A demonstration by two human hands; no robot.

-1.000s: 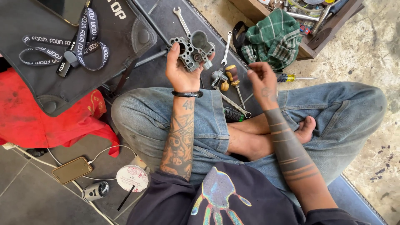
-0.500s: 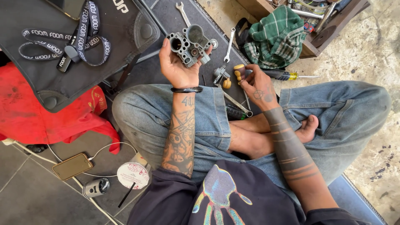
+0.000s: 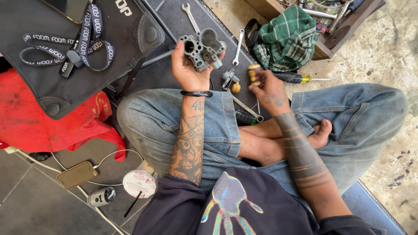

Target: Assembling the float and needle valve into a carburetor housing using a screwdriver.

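Grey cast metal fills our left hand [image 3: 188, 69]: its grip is closed around one pump-like housing [image 3: 202, 48] with round bores, raised over our left knee. A second ago our right hand [image 3: 269, 90] hovered empty over the small parts; now it has closed on one short wooden-handled tool [image 3: 254, 74] and lifted it beside the housing, so work on the housing looks set to go on. Near to far we count one phone [image 3: 77, 174], one round tin [image 3: 139, 183], one small brass fitting [image 3: 235, 87] on the dark mat [image 3: 174, 21], two spanners [image 3: 237, 47], one yellow-tipped screwdriver [image 3: 298, 78], one green checked cloth [image 3: 287, 41].
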